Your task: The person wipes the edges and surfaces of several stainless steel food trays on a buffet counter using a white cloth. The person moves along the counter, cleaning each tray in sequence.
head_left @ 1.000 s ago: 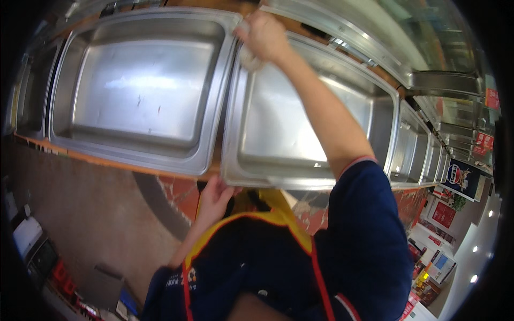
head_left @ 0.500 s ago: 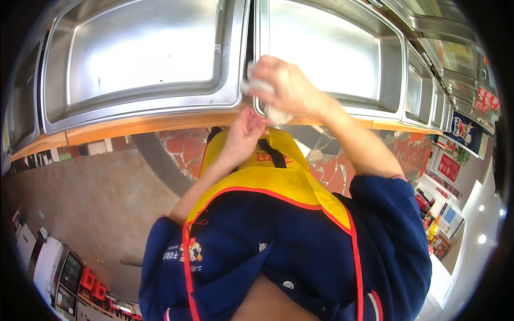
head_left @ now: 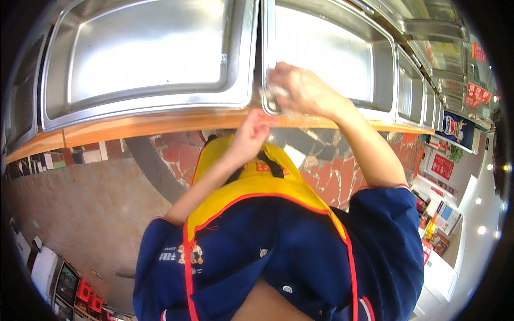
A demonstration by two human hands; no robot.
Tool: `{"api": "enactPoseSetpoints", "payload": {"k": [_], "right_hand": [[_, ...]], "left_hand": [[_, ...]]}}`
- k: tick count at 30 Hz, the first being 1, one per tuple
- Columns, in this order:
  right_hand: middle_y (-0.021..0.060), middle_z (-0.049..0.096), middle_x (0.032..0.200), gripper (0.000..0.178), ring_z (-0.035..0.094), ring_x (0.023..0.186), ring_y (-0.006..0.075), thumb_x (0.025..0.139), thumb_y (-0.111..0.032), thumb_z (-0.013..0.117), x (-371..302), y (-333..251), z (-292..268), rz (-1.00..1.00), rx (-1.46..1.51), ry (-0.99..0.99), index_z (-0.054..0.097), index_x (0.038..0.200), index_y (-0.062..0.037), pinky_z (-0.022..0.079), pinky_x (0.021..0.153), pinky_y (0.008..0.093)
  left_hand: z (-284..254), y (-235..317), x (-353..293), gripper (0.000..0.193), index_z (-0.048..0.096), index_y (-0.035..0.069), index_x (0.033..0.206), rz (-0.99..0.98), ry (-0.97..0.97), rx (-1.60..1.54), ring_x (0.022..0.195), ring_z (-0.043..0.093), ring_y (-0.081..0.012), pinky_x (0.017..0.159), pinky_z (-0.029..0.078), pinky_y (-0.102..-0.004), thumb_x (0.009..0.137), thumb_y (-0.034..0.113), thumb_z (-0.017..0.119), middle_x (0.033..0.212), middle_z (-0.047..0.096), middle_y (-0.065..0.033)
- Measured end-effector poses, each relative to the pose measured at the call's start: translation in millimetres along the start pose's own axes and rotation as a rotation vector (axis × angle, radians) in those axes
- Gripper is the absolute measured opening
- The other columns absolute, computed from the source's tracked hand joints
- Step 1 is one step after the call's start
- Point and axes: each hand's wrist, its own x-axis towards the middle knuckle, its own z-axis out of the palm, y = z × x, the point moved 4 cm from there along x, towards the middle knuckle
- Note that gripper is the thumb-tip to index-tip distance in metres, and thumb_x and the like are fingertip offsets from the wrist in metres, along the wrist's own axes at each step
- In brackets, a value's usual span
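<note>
My right hand [head_left: 308, 93] is closed around a crumpled whitish cloth [head_left: 278, 96], blurred by motion. It is at the near left corner of a rectangular steel pan [head_left: 385, 80], by the rim and the narrow gap between pans. My left hand [head_left: 250, 136] is just below, beside the wooden ledge [head_left: 187, 119]. Its fingers curl loosely, slightly apart, and I see nothing in them. Left of the gap lies a second steel pan [head_left: 160, 100], its shiny inside showing a few dark specks.
More steel pans [head_left: 411, 91] continue the row to the right, and another pan [head_left: 21, 91] is at far left. Glass-like panels [head_left: 439, 48] line the upper right. My yellow apron [head_left: 257, 187] hangs close below the ledge. The floor [head_left: 96, 192] is partly tiled in broken red stone.
My right hand and the cloth have shifted slightly right and down along the pan's corner. My left hand has moved a little right. The whole view has shifted slightly.
</note>
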Motion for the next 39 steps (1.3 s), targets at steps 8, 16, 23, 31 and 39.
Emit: {"api": "enactPoseSetpoints", "payload": {"k": [8, 16, 23, 31, 39], "right_hand": [[0.015, 0.062, 0.106, 0.032, 0.061, 0.095, 0.0334, 0.082, -0.023, 0.068, 119, 27, -101, 0.013, -0.326, 0.523, 0.064, 0.105, -0.0012, 0.05, 0.083, 0.0407], [0.018, 0.059, 0.105, 0.041, 0.058, 0.1, 0.0333, 0.089, -0.039, 0.057, 166, 51, -41, 0.111, -0.485, 0.483, 0.066, 0.095, 0.0001, 0.051, 0.085, 0.0402], [0.0173, 0.055, 0.094, 0.022, 0.055, 0.089, 0.0305, 0.078, -0.018, 0.063, 41, -59, 42, 0.019, -0.365, 0.468, 0.063, 0.083, 0.0037, 0.052, 0.072, 0.039], [0.0156, 0.061, 0.083, 0.019, 0.061, 0.082, 0.0309, 0.065, -0.018, 0.068, 8, -87, 56, -0.205, 0.138, 0.316, 0.065, 0.074, -0.0005, 0.051, 0.068, 0.0391], [0.0115, 0.067, 0.094, 0.033, 0.066, 0.086, 0.0218, 0.081, -0.026, 0.066, -172, 61, 11, 0.037, 1.033, 0.243, 0.065, 0.104, -0.0026, 0.053, 0.076, 0.0325]], "left_hand": [[-15, 9, -20, 0.027, 0.045, 0.003, 0.122, 0.064, 0.005, -0.016, 0.104, 0.063, -0.0176, 0.082, 0.048, -0.0245, 0.095, -0.001, 0.042, 0.122, 0.054, -0.008], [-45, 30, -29, 0.028, 0.04, 0.0, 0.122, 0.174, 0.267, -0.098, 0.118, 0.054, -0.0218, 0.089, 0.049, -0.0309, 0.095, -0.001, 0.044, 0.127, 0.048, -0.0134], [-52, 23, -30, 0.028, 0.041, 0.0, 0.123, 0.164, 0.294, 0.031, 0.117, 0.052, -0.0189, 0.093, 0.045, -0.031, 0.096, 0.001, 0.044, 0.121, 0.054, -0.0115], [-100, -21, -57, 0.04, 0.051, -0.001, 0.124, 0.167, 0.37, 0.338, 0.106, 0.055, -0.0178, 0.089, 0.044, -0.0309, 0.09, 0.019, 0.061, 0.114, 0.059, -0.0095], [22, -7, -31, 0.028, 0.049, 0.003, 0.123, -0.159, -0.031, 0.415, 0.1, 0.059, -0.0162, 0.085, 0.047, -0.0272, 0.096, 0.002, 0.047, 0.106, 0.061, -0.0087]]}}
